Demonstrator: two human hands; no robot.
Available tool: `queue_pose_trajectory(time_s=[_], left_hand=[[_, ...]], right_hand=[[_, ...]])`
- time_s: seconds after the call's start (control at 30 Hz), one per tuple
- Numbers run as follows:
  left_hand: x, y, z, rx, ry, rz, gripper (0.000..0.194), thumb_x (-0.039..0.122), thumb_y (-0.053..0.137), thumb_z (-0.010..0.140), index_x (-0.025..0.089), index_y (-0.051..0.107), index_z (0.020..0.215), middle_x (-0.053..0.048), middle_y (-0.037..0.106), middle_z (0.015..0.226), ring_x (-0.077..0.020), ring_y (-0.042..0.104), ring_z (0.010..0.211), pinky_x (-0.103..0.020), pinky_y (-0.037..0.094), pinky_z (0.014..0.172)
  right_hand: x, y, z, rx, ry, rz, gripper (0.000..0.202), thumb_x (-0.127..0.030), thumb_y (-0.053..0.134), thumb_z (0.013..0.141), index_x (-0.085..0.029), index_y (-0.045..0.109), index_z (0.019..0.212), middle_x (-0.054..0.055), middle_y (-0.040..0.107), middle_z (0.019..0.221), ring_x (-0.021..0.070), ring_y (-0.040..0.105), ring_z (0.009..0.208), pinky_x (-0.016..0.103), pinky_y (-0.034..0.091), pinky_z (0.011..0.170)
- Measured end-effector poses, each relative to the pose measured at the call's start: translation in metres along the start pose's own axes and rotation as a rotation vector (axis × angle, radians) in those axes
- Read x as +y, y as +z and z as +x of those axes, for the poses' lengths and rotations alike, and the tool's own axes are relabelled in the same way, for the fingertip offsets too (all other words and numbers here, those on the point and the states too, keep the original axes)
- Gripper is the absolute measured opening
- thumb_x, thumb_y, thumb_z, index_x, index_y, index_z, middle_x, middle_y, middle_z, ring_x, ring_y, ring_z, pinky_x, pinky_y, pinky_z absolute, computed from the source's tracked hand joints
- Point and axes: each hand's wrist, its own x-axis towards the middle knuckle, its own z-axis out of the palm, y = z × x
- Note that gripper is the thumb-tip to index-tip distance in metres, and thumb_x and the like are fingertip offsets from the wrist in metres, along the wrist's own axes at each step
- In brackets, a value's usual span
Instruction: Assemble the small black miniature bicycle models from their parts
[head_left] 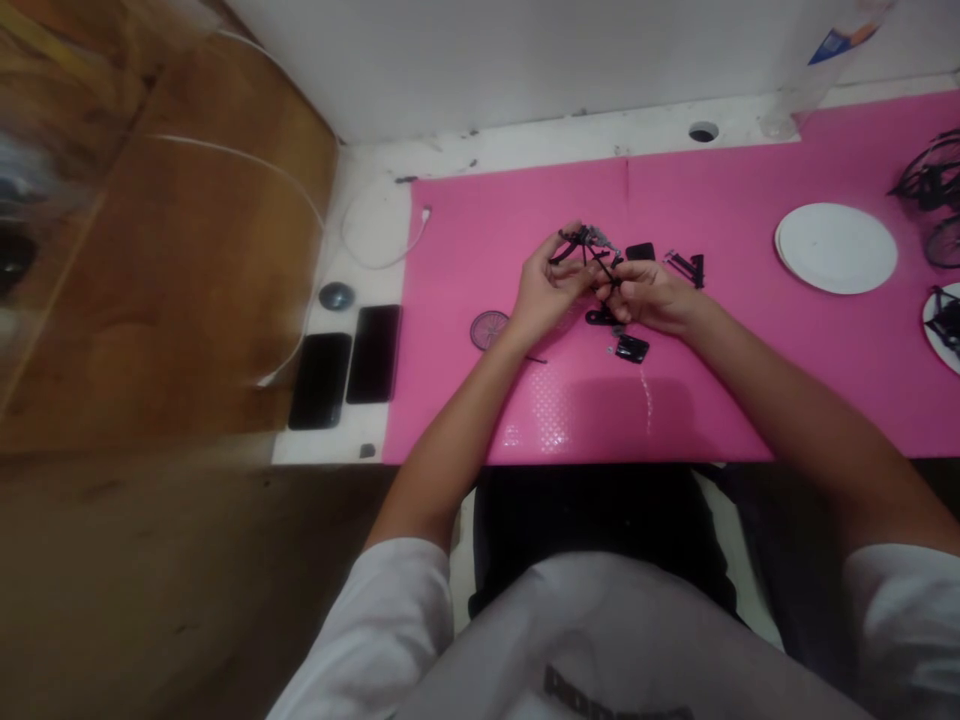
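Both hands hold a small black model bicycle frame (596, 250) above the pink mat. My left hand (551, 280) grips it from the left, fingers closed around its side. With fingers pinched, my right hand (651, 297) holds its lower right part. Below the hands lie a black elongated part (600, 318) and a shiny black rectangular piece (632, 348). A small spoked wheel (489, 328) lies beside my left wrist, partly hidden by it. Behind my right hand are a black block (640, 252) and some thin black parts (688, 268).
White plates (836, 248) are stacked on the right of the pink mat (735, 400). Black model bicycle parts (934, 185) lie at the far right, some on another plate (937, 345). Two dark phones (373, 352), a round dark object (337, 296) and a white cable (375, 266) are left.
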Motion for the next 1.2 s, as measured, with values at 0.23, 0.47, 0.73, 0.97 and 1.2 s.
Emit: queue_pose_trajectory(time_s=[0.23,0.47,0.73,0.97,1.2], left_hand=[[0.007,-0.002,-0.005,0.001,0.037,0.026,0.086,0.057,0.086,0.094,0.029,0.048,0.166,-0.013,0.082,0.117,-0.0276,0.083,0.105,-0.046,0.068,0.1],[0.005,0.005,-0.007,0.057,-0.008,0.017,0.081,0.076,0.06,0.104,0.032,0.038,0.168,-0.014,0.082,0.117,-0.0291,0.082,0.109,-0.045,0.068,0.096],[0.0,0.002,0.0,0.098,-0.007,0.003,0.077,0.081,0.06,0.101,0.03,0.051,0.158,-0.014,0.083,0.121,-0.0291,0.084,0.111,-0.045,0.068,0.098],[0.005,0.004,0.001,0.085,-0.018,-0.007,0.073,0.075,0.065,0.102,0.031,0.05,0.159,-0.012,0.086,0.117,-0.026,0.084,0.111,-0.041,0.069,0.099],[0.002,0.002,0.003,0.128,-0.013,0.026,0.069,0.078,0.068,0.098,0.029,0.06,0.146,-0.01,0.086,0.105,-0.0239,0.085,0.1,-0.036,0.07,0.088]], right_hand=[[0.0,0.001,-0.001,-0.015,0.006,-0.01,0.058,-0.044,0.108,0.073,-0.017,0.081,0.116,0.008,0.085,0.106,0.008,0.068,0.058,0.02,0.06,0.055],[0.001,-0.003,-0.001,0.022,0.02,-0.037,0.05,-0.037,0.101,0.082,-0.016,0.077,0.121,0.006,0.084,0.095,0.0114,0.071,0.06,0.021,0.059,0.053],[0.001,-0.003,0.0,0.024,0.018,-0.017,0.047,-0.036,0.102,0.08,-0.018,0.075,0.114,0.006,0.084,0.096,0.0124,0.072,0.06,0.021,0.06,0.052],[0.002,-0.004,-0.001,0.035,0.019,-0.015,0.041,-0.034,0.098,0.084,-0.019,0.075,0.114,0.007,0.085,0.103,0.0112,0.07,0.059,0.023,0.061,0.053],[0.001,-0.002,0.0,0.002,0.019,0.018,0.046,-0.038,0.1,0.085,-0.018,0.074,0.117,0.005,0.083,0.098,0.0115,0.07,0.062,0.022,0.062,0.056]])
